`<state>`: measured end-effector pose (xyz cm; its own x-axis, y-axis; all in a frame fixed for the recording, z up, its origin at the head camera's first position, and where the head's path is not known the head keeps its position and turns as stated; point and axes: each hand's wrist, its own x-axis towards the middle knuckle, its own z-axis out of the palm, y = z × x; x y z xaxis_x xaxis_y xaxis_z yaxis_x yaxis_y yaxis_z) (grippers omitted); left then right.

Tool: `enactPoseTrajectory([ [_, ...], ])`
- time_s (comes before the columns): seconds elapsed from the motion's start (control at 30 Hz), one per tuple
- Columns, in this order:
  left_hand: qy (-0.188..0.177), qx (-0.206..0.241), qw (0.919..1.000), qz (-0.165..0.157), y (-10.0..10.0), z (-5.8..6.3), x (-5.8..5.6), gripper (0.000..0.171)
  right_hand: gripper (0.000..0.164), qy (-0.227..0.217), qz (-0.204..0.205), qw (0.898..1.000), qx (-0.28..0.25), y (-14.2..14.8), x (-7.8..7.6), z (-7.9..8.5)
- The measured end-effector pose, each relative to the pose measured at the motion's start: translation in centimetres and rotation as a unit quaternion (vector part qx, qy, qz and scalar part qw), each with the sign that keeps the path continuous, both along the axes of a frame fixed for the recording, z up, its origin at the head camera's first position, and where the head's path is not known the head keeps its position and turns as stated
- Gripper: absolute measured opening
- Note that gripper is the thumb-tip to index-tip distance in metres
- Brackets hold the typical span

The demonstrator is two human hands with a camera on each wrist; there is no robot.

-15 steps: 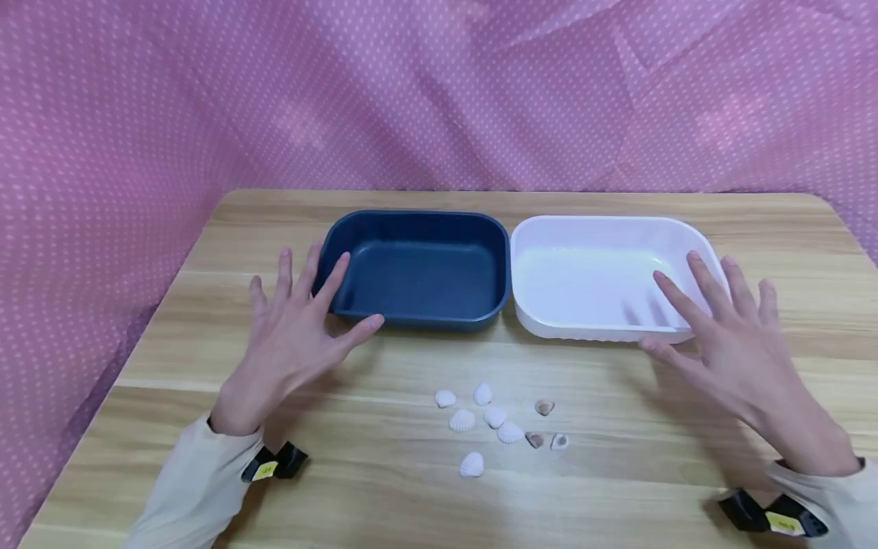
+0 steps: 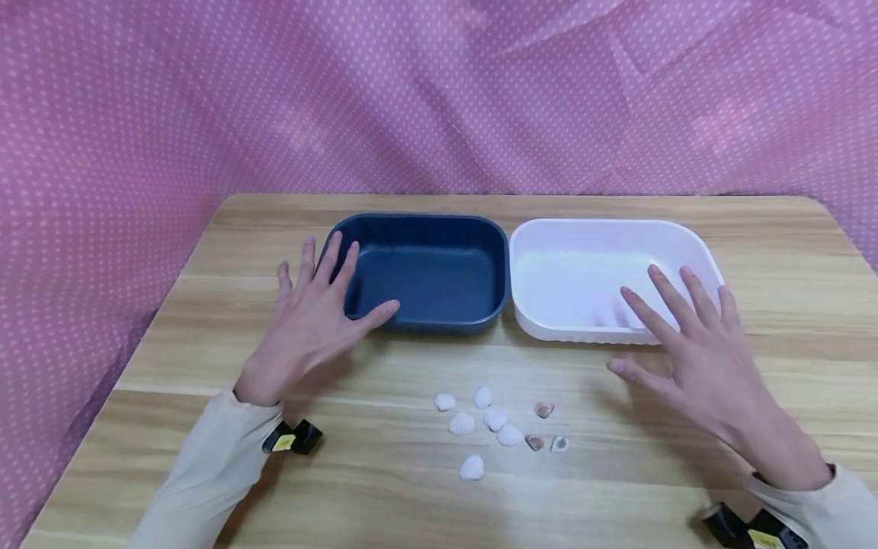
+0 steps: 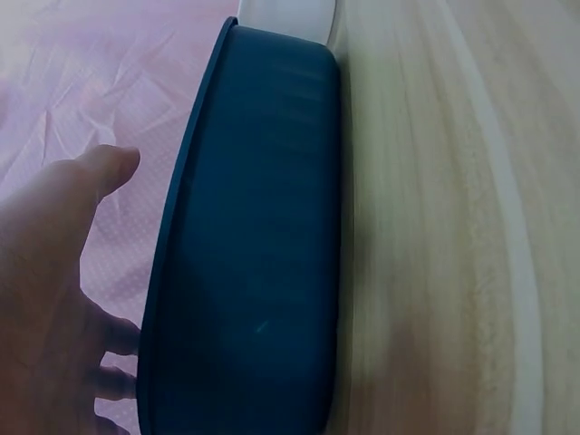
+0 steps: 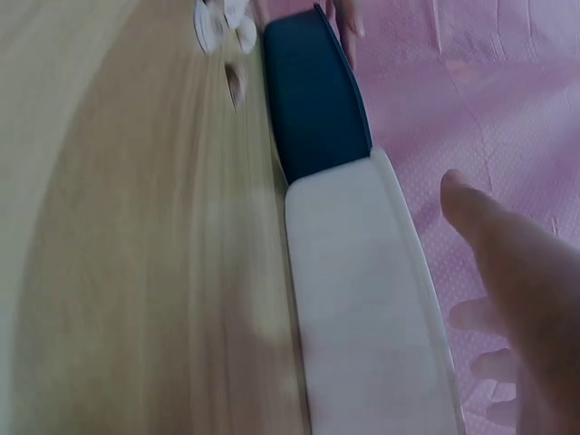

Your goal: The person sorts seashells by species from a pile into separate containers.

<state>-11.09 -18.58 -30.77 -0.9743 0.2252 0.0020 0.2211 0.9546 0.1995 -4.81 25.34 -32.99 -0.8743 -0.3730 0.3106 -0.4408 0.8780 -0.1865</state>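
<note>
Fingers spread, my left hand (image 2: 309,324) hovers over the left end of a dark blue rectangular tub (image 2: 425,282) and holds nothing. In the left wrist view the thumb and fingertips show above the rim of the blue tub (image 3: 249,236). My right hand (image 2: 713,366), also spread and holding nothing, is over the front right corner of a white tub (image 2: 583,282). Several white seashells (image 2: 462,424) and a few smaller brownish shells (image 2: 544,410) lie loose on the table in front of the tubs, between the two hands.
Both tubs stand side by side, ends nearly meeting, toward the back of a wood-grain table (image 2: 357,496). A pink dotted cloth (image 2: 439,99) hangs behind the table and along its left side. Each wrist wears a small black camera (image 2: 293,437).
Both hands have moved inward: the left to the right and slightly up, the right to the left. The shells and tubs stay in place.
</note>
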Motion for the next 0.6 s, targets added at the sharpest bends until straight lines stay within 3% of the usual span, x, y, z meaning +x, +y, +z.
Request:
enactPoseTrajectory([
  [0.23, -0.007, -0.001, 0.9999, -0.011, 0.2, -0.3, -0.7, 0.110, 0.082, 0.075, 0.061, 0.994, -0.044, -2.2, 0.5, 0.0],
  [0.43, -0.023, 0.001, 0.9997, -0.011, 0.2, -1.0, -1.0, 0.114, 0.063, 0.154, 0.137, 0.972, -0.111, -4.5, 0.8, -0.1],
  [0.53, -0.027, 0.003, 0.9996, -0.004, 0.3, -1.3, -1.0, 0.116, 0.054, 0.153, 0.161, 0.967, -0.124, -5.3, 1.2, -0.3],
  [0.6, -0.025, 0.005, 0.9997, -0.001, 0.3, -1.5, -1.0, 0.116, 0.053, 0.131, 0.167, 0.969, -0.125, -5.7, 1.5, -0.6],
])
